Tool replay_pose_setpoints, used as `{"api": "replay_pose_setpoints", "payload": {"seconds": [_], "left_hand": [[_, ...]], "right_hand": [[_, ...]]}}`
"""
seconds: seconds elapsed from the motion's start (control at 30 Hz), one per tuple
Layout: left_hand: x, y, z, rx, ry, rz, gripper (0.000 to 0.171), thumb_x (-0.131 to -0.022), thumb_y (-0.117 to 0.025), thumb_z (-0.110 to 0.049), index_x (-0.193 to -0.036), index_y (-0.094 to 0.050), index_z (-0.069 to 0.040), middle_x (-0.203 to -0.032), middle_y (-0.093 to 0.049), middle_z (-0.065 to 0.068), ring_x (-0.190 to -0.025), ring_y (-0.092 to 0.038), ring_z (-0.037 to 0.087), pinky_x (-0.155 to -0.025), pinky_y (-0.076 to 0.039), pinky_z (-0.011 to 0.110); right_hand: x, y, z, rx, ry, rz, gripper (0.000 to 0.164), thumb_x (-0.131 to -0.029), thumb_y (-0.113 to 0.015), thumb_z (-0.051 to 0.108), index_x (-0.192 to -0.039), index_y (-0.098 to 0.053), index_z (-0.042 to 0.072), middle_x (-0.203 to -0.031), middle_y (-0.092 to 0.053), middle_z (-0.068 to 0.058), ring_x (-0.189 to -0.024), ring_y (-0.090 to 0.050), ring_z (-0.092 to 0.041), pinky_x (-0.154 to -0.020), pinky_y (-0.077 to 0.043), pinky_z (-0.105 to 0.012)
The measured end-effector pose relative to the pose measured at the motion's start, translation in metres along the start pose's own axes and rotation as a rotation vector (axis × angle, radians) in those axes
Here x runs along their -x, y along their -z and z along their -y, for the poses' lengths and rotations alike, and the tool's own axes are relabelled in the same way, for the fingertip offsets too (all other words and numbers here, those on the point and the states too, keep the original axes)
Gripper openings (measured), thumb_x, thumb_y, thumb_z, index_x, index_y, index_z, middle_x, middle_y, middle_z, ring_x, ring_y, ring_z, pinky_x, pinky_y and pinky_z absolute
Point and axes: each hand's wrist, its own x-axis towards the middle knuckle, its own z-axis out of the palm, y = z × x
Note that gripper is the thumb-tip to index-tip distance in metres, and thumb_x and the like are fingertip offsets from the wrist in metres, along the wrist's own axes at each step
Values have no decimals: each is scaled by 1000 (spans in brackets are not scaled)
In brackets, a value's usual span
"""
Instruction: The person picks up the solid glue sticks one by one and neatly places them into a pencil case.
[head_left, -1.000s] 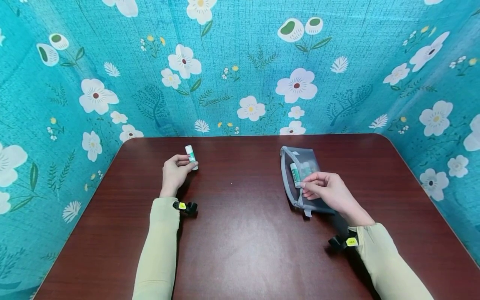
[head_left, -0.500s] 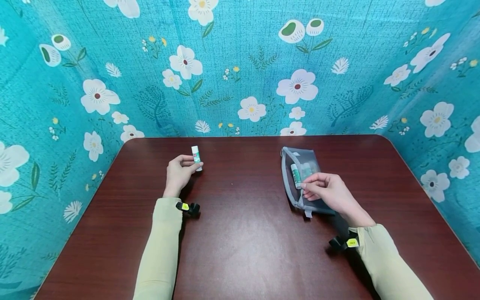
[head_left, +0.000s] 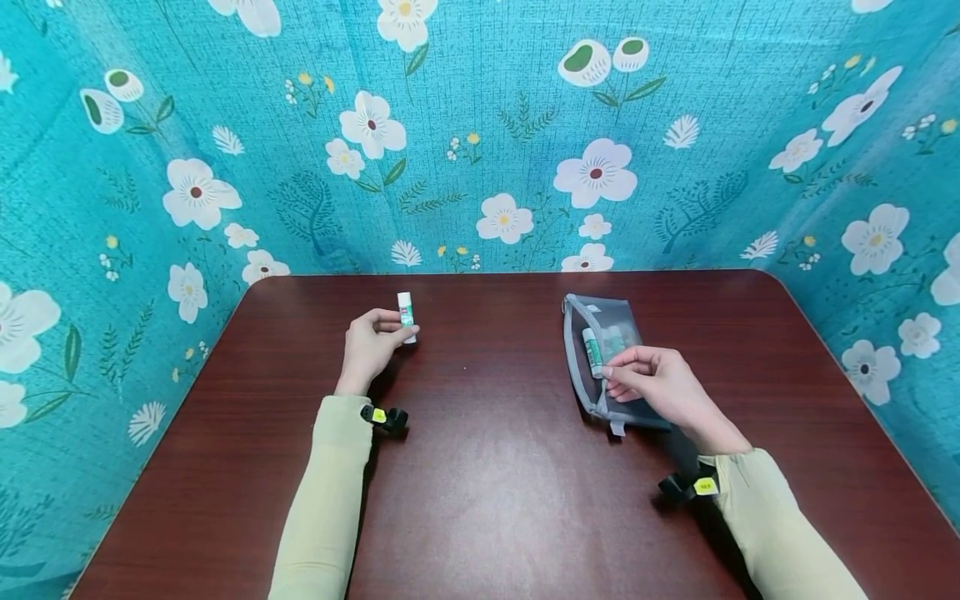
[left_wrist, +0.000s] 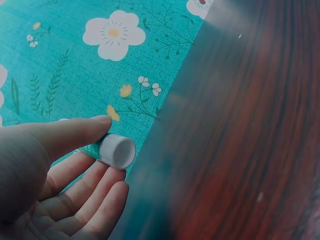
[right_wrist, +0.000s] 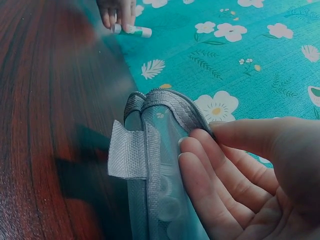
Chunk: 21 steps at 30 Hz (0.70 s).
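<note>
My left hand point(head_left: 369, 348) pinches a glue stick point(head_left: 406, 307), white with a green label, between thumb and fingers. It stands nearly upright above the table at the back left. The left wrist view shows its white end point(left_wrist: 119, 151) beyond the thumb. Over on the right, my right hand point(head_left: 651, 375) pinches the zippered edge of a grey mesh pouch point(head_left: 618, 310), whose mouth gapes toward the left. Inside lies another green-and-white glue stick point(head_left: 592, 352); more round ends point(right_wrist: 169, 209) show dimly through the mesh in the right wrist view.
The dark red-brown table point(head_left: 480, 467) has a glossy surface. A turquoise flowered cloth point(head_left: 450, 150) rises behind its far edge and along both sides. A small fabric tab point(right_wrist: 126, 152) sticks out from the pouch's end.
My left hand has moved to the right with the glue stick, which now stands more upright. The right hand keeps its hold on the pouch edge, almost unmoved.
</note>
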Motion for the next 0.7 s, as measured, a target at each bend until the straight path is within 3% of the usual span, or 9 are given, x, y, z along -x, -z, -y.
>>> {"api": "replay_pose_setpoints", "payload": {"seconds": [0.7], "left_hand": [[8, -9, -15, -11, -77, 33, 33, -86, -85, -28, -109, -71, -7, -97, -71, 9, -82, -71, 21, -72, -57, 36]], "right_hand": [[-1, 0, -2, -2, -1, -1, 33, -95, -76, 21, -109, -69, -8, -90, -74, -19, -76, -73, -28, -72, -62, -37]]}}
